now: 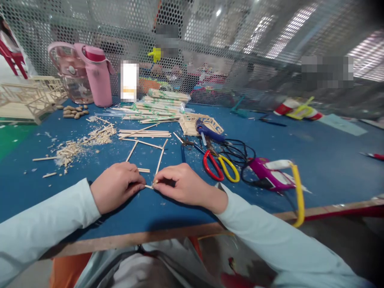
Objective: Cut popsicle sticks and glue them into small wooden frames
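One stick frame [160,160], near edge touching left grip [117,186], right grip [186,186]

on the blue tabletop [120,212], the left hand [117,187] holds one end of a short stick [148,186] while the fingers [159,186] of the right hand [183,185] pinch at its other end, where it meets the lower end of the slanting stick [161,160] of a thin wooden frame [146,143]. right of the frame lie scissors [220,166] with one red and one yellow handle loop, with a blue glue gun [207,131] just behind them, and behind the frame are a row of loose sticks [150,133] and bagged sticks [165,106].
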Motion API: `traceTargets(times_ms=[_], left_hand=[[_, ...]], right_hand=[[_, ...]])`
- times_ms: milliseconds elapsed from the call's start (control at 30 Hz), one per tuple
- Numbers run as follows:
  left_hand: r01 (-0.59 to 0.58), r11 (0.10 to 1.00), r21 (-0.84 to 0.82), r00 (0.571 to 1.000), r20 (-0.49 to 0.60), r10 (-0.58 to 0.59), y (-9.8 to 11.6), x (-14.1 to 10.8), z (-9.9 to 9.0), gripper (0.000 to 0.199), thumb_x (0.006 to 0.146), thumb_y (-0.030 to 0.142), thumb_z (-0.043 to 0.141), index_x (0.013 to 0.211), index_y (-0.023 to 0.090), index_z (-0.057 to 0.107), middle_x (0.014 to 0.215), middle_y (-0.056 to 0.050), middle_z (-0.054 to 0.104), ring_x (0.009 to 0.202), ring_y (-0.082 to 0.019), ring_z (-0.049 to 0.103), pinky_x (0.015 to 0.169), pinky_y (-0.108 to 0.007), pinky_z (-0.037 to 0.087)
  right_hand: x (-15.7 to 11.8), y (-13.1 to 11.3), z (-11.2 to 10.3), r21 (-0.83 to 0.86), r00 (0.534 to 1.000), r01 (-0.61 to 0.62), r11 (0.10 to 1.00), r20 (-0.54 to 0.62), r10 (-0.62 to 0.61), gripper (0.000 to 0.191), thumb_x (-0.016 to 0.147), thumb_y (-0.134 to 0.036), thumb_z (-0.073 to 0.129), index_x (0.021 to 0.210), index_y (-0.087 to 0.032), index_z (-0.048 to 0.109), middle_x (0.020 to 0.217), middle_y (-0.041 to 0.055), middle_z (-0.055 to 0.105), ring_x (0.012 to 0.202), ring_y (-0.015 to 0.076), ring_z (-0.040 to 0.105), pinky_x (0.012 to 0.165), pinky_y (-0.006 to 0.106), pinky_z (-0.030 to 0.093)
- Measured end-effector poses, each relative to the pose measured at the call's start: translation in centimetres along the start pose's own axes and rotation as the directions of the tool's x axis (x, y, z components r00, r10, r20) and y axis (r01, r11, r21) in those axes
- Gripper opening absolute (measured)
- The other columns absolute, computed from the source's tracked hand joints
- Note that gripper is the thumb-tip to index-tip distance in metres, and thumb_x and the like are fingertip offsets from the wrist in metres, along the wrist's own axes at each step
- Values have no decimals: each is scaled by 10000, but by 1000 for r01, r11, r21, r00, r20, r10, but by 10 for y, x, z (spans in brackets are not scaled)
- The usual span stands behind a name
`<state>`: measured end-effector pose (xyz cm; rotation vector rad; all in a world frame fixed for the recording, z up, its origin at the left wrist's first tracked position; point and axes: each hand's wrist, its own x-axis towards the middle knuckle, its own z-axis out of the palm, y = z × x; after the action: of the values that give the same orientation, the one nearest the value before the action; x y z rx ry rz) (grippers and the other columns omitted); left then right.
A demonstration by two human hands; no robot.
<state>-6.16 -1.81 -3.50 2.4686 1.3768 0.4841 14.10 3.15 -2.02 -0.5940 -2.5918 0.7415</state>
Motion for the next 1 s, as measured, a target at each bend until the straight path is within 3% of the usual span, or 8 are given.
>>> traceTargets(times_ms=[133, 333, 433, 567, 767, 900, 1000], left_hand=[[-6, 1000, 27, 1000, -11, 7, 2, -1, 0, 223, 847, 231, 463, 816, 203, 682, 727, -37, 612, 729, -153, 547, 672, -258, 417], [-24, 993, 112, 995, -92, 35, -12, 1, 0, 233, 855, 217, 452, 774, 191, 669, 758, -40, 609, 744, -152, 529, 695, -263, 408], [-57, 993, 101, 989, -133, 70, -27, 5, -5, 255, 859, 221, 434, 760, 188, 666, 739, -35, 583, 718, -138, 509, 662, -241, 403], [-148, 986, 79, 983, -95, 155, -40, 10, -13, 278, 860, 225, 420, 725, 178, 659, 718, -24, 545, 697, -117, 488, 642, -213, 396], [-240, 965, 105, 965, -87, 249, -37, 11, -12, 239, 844, 214, 471, 731, 210, 683, 814, -47, 574, 799, -140, 478, 726, -251, 387], [-217, 962, 163, 964, -118, 237, -39, 12, -13, 239, 843, 242, 474, 745, 227, 692, 892, -60, 586, 864, -163, 481, 774, -284, 397], [-109, 982, 154, 978, -163, 134, -49, 13, -15, 244, 850, 246, 446, 829, 210, 686, 879, -65, 599, 854, -168, 511, 773, -293, 421]], right_hand=[[0, 7, -5, 182, 995, -100, 978, 6, 100, 348, 674, -50, 500, 1010, -136, 531, 744, 8, 628, 614, 76, 566, 544, 157, 436], [4, 15, -12, -41, 992, -79, 996, -102, 74, 281, 606, 19, 406, 751, -140, 587, 676, 6, 607, 602, 87, 529, 590, 190, 414], [4, 13, -14, -31, 1000, 29, 999, -2, -29, 242, 583, 12, 411, 652, -148, 579, 653, 8, 609, 602, 95, 527, 607, 196, 412], [2, 8, -13, 58, 970, 157, 986, 178, -165, 256, 571, 12, 403, 653, -142, 591, 661, 20, 612, 612, 97, 533, 617, 190, 416], [1, 7, -11, 99, 964, 152, 983, 205, -170, 261, 575, 5, 412, 677, -139, 604, 669, 22, 620, 601, 97, 530, 601, 195, 417], [1, 5, -9, 115, 962, 148, 982, 215, -170, 248, 578, 0, 429, 672, -140, 611, 645, 11, 602, 567, 86, 505, 562, 185, 406], [0, 0, -11, 180, 952, 130, 975, 252, -174, 219, 581, -13, 444, 654, -133, 611, 608, 5, 578, 523, 72, 474, 510, 172, 387]])
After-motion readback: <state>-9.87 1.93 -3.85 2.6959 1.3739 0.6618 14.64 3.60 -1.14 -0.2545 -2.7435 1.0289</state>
